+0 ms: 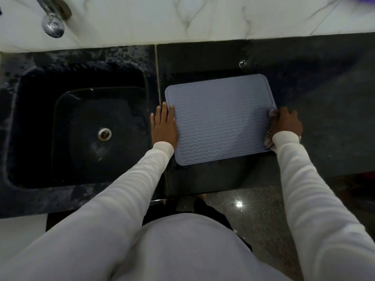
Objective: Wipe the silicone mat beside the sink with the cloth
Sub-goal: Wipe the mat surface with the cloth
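Left hand (164,124) flat on mat (221,118), right hand (286,121) gripping cloth (271,113).

Two arms in long, close-fitting sleeves of plain off-white knit, faintly ribbed, ending in snug cuffs at the wrists. Left sleeve (113,191) and right sleeve (316,191) identical in colour and cut. Torso covered by matching pale garment (182,250), smooth, without print or markings. Dark legwear (213,209) visible below the hem. Left hand (164,124) and right hand (286,122) bare, ungloved.
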`<control>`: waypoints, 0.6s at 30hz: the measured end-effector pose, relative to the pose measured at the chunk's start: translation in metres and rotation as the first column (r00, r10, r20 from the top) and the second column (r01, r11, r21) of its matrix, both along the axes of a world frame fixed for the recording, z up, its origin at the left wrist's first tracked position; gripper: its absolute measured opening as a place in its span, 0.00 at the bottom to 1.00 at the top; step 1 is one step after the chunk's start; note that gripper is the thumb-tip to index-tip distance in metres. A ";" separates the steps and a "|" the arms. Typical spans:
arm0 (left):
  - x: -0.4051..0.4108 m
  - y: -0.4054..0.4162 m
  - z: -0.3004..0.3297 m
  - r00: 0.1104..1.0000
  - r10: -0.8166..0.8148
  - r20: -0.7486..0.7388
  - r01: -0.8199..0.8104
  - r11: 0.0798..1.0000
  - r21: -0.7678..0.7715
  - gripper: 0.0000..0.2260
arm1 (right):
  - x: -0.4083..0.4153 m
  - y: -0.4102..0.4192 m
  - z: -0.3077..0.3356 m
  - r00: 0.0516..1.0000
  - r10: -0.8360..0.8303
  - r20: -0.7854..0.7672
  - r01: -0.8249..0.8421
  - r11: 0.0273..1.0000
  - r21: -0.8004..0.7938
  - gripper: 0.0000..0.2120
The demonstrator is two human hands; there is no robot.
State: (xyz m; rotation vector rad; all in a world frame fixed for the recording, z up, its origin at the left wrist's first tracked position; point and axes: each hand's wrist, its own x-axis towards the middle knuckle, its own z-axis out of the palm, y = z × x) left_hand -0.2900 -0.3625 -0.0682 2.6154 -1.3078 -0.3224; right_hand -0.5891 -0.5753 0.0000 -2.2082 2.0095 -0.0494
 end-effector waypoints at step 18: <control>0.011 -0.001 0.005 0.996 -0.074 0.052 0.067 0.991 0.111 0.29 | 0.157 0.179 -0.013 0.796 0.589 0.139 -0.596 0.803 0.010 0.09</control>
